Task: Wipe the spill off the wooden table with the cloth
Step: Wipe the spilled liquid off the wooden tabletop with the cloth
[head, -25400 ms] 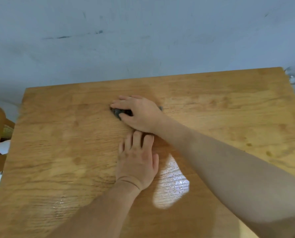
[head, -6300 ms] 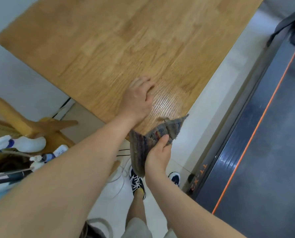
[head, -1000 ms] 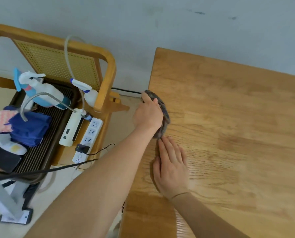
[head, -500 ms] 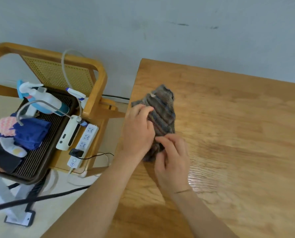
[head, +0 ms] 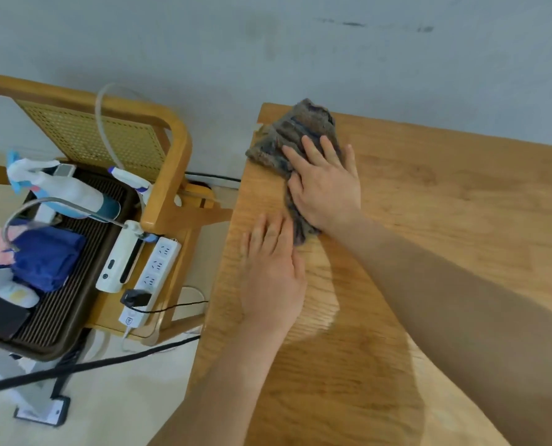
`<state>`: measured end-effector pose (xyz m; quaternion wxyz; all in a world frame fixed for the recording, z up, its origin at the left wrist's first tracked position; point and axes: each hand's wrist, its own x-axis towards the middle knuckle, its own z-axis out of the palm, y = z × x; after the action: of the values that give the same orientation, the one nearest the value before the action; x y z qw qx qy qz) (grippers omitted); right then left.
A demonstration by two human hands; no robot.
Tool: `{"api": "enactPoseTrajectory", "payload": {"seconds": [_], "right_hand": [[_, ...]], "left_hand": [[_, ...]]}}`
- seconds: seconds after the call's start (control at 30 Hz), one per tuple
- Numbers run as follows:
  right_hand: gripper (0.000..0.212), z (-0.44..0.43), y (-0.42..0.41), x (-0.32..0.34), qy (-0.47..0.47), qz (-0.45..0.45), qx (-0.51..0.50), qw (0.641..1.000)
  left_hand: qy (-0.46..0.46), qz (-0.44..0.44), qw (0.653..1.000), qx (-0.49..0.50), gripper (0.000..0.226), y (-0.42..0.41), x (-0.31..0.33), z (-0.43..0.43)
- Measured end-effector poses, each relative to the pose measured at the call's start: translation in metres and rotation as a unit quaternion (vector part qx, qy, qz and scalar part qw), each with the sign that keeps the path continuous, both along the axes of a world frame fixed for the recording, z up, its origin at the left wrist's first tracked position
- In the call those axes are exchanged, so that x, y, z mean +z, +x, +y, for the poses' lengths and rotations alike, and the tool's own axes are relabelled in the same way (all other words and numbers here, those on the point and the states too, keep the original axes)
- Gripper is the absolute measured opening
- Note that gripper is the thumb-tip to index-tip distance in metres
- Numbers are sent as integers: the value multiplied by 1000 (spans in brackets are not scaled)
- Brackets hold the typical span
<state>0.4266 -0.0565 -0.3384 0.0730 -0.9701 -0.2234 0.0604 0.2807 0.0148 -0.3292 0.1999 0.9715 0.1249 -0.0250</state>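
Observation:
A grey-brown striped cloth (head: 295, 132) lies crumpled on the wooden table (head: 445, 220), at its far left corner, with one edge hanging over the left side. My right hand (head: 327, 188) lies flat on the cloth and presses it onto the wood, fingers spread toward the wall. My left hand (head: 273, 275) rests palm down on the bare tabletop just nearer to me, touching the cloth's near end and holding nothing. A pale shiny patch (head: 316, 304) shows on the wood beside my left hand.
A wooden chair (head: 171, 149) with a cane back stands left of the table. On it sit a dark tray (head: 62, 304) with spray bottles (head: 62, 188) and blue fabric, plus a white power strip (head: 152, 278). A black cable (head: 84, 365) crosses the floor. A grey wall runs behind.
Half a second ago both hands were pinching the cloth. Now it has slid farther toward the far left corner under my flat right hand, and my left hand has let go and lies on the table.

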Motion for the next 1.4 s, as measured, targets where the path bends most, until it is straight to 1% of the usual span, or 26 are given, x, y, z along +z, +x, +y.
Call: {"api": "enactPoseTrajectory", "payload": {"seconds": [0.07, 0.2, 0.33, 0.47, 0.53, 0.6, 0.7, 0.77, 0.8, 0.87, 0.93, 1.0, 1.07, 1.13, 1.23, 1.27, 1.37, 1.4], "right_hand": [[52, 2, 37, -5, 14, -20, -15, 1000], [53, 33, 85, -11, 31, -56, -19, 998], [45, 80, 107, -6, 22, -30, -18, 999], [44, 77, 115, -4, 38, -30, 1, 999], [45, 56, 118, 0, 38, -18, -25, 999], [49, 18, 122, 5, 15, -10, -81, 997], [53, -75, 126, 10, -31, 0, -175, 984], [55, -129, 124, 15, -45, -1, -225, 973], [55, -140, 122, 14, -48, -5, -233, 971], [54, -136, 118, 8, -48, -34, -226, 972], [51, -114, 108, 1, -36, -59, -198, 978], [49, -101, 96, -2, -25, -58, -159, 985], [48, -113, 89, -1, -11, -42, -125, 991], [48, -148, 84, 2, 3, -41, -114, 993], [48, -224, 84, 7, -15, -42, -185, 982], [49, -247, 84, 11, -28, -34, -208, 977], [54, -278, 94, 19, -77, -21, -248, 965], [55, -274, 97, 19, -89, -22, -253, 963]], "left_hand": [[25, 22, 999, -16, 62, 23, -5, -10], [57, 18, 998, -5, 64, 41, -9, -23], [67, 7, 998, -2, 61, 38, -9, -22], [67, 17, 998, 2, 57, 41, -7, -23], [69, 16, 997, 4, 57, 39, -6, -23], [76, 21, 997, -2, 58, 39, -6, -24], [87, 29, 996, -13, 57, 40, -6, -24], [89, 28, 996, -8, 58, 40, -5, -24], [92, 28, 995, -4, 58, 40, -4, -24], [97, 29, 995, -2, 58, 39, -4, -25], [100, 30, 995, 0, 59, 40, -3, -26], [103, 29, 994, 2, 59, 40, -3, -27], [107, 30, 994, 0, 59, 39, -3, -29], [116, 37, 993, 2, 59, 36, -1, -29], [113, 82, 990, 27, 60, 44, 7, -48], [102, 84, 991, 13, 61, 51, 9, -63], [63, 55, 991, -103, 63, 71, 7, -132], [54, 47, 990, -119, 62, 75, 6, -151]]}}
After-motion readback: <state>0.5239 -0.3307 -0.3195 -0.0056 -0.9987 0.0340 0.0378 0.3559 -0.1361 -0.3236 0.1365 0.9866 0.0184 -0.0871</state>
